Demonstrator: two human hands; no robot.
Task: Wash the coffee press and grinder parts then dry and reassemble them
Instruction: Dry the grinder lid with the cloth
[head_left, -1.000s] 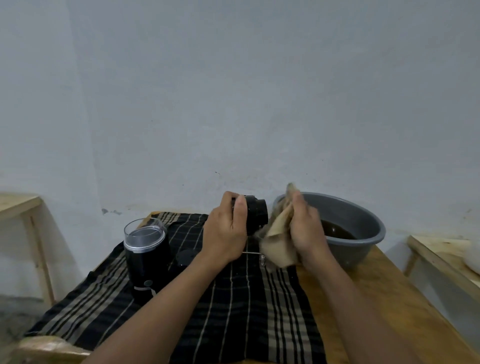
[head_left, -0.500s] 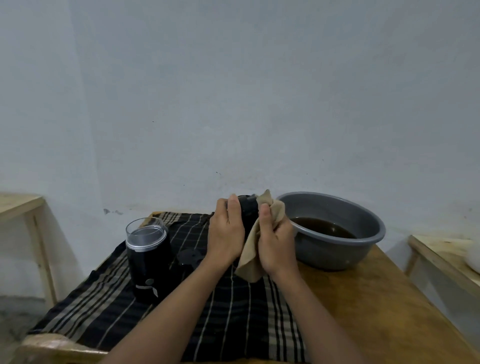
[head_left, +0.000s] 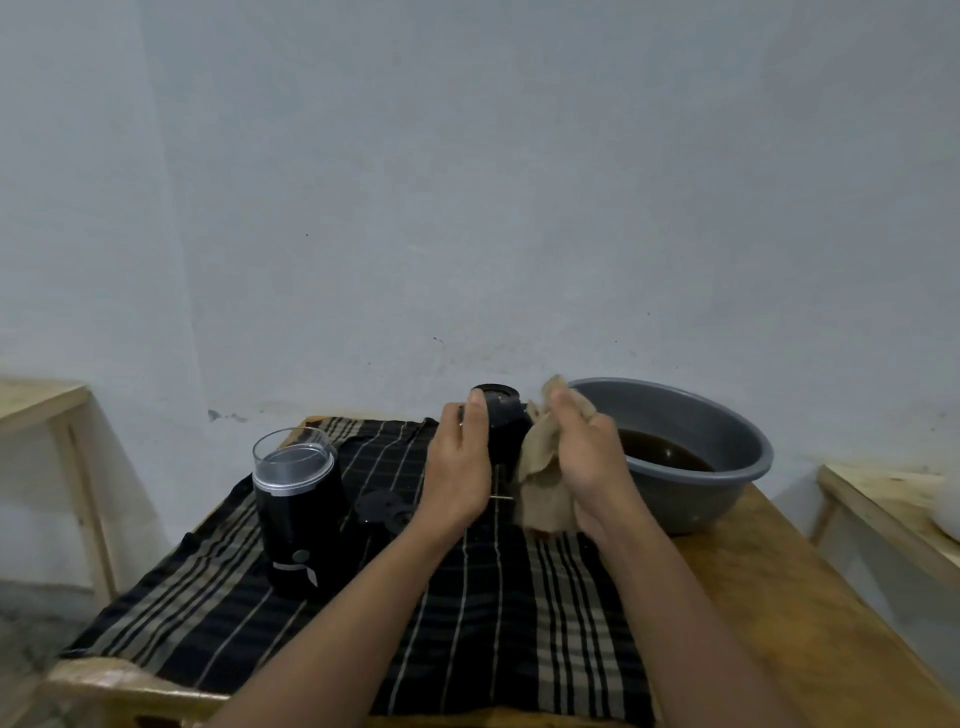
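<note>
Over a wooden table (head_left: 779, 623) spread with a striped cloth (head_left: 493, 623), the black press lid (head_left: 501, 415) was held up between both hands. The left hand (head_left: 460, 467) gripped its left side, fingers lying up along it. The right hand (head_left: 587, 467) clutched a tan rag (head_left: 545, 483) against its right side. The grinder (head_left: 298, 509) stood apart on the left, and a grey basin (head_left: 727, 431) of dark water sat just right.

Pale blue-grey wall (head_left: 467, 182), wooden table (head_left: 779, 613), dim light
</note>
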